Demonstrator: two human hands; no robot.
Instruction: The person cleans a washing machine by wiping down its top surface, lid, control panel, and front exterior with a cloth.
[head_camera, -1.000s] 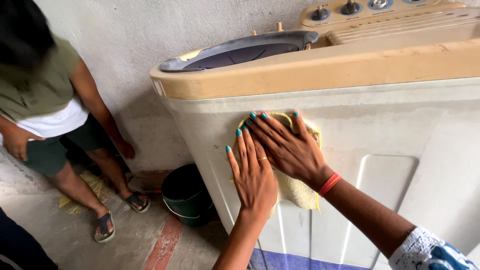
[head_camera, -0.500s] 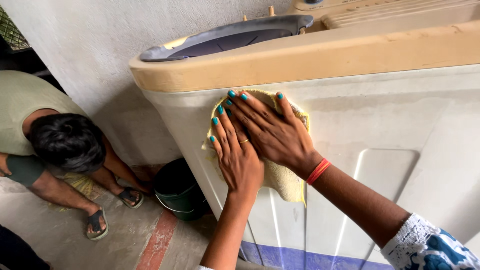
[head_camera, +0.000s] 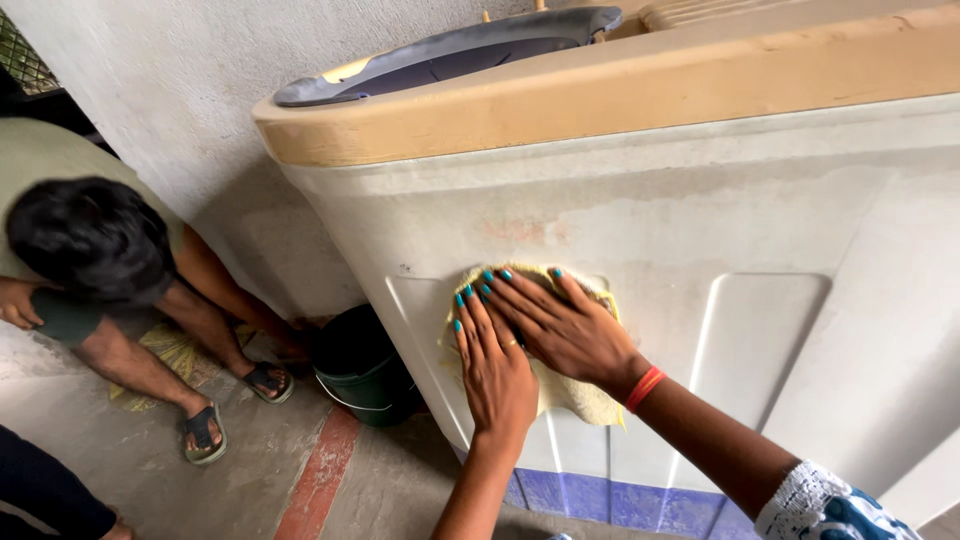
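Both my hands press a yellow cloth (head_camera: 575, 395) flat against the front panel of a cream washing machine (head_camera: 760, 230). My left hand (head_camera: 495, 365) lies on the cloth's left part with fingers pointing up. My right hand (head_camera: 565, 325), with a red band on the wrist, overlaps it from the right and covers the cloth's top. Most of the cloth is hidden under the hands; its lower edge hangs below them.
A dark green bucket (head_camera: 365, 370) stands on the floor at the machine's left corner. Another person (head_camera: 95, 250) in sandals bends down at the left, over a yellow broom (head_camera: 170, 350). A grey lid (head_camera: 450, 50) tops the machine.
My hands and the cloth have slid down the machine's front, from just under the tan rim to the recessed panel. The person at the left has bent lower.
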